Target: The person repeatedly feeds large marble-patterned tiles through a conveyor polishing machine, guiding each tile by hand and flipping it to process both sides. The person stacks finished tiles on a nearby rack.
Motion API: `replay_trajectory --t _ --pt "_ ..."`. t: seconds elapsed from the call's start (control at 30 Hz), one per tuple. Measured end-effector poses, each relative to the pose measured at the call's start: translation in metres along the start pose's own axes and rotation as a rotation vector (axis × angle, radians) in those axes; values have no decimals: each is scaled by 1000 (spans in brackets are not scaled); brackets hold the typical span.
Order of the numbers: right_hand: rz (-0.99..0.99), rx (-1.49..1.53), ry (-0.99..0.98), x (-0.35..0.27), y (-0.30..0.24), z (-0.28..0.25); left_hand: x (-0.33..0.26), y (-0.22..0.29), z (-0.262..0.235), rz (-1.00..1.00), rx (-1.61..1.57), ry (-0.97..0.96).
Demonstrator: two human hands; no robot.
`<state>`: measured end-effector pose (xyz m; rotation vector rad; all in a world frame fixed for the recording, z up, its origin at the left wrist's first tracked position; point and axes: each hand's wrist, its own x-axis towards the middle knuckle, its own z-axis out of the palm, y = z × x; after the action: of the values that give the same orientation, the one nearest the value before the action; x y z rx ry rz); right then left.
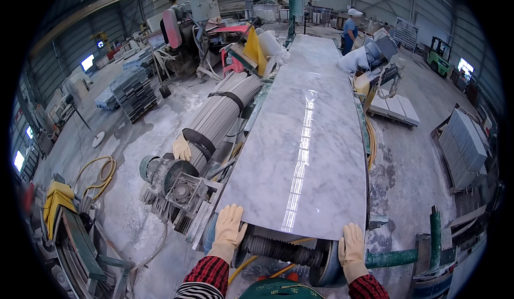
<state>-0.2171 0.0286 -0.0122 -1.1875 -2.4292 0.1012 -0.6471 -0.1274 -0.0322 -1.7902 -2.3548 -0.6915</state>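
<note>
A long, polished white-grey marble slab (267, 154) lies flat and stretches away from me, a strip of reflected light down its middle. My left hand (228, 232), in a cream rubber glove, rests at the slab's near left corner with its fingers stretched forward. At the near right corner, my right hand (352, 250) wears a matching glove, its fingers also extended along the slab's edge. Both palms are hidden. Below the near edge, between my hands, runs a dark ridged roller (284, 251).
Left stands a motor (166, 176) beside a strapped bundle of grey strips (225, 106) with a loose glove (181, 148) on it. A green post (435, 235) rises near right. Stacked slabs (465, 141) stand beyond. A person (349, 31) and green forklift (439, 57) are farther back.
</note>
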Motion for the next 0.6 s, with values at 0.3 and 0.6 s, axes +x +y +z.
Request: replay_trajectory --t 0.3,0.6 --pt "-33 -11 26 1 -6 -5 -3 0 -1 1 4 3" --pt "-6 16 -36 1 -11 -11 -8 0 -1 -5 -4 12"
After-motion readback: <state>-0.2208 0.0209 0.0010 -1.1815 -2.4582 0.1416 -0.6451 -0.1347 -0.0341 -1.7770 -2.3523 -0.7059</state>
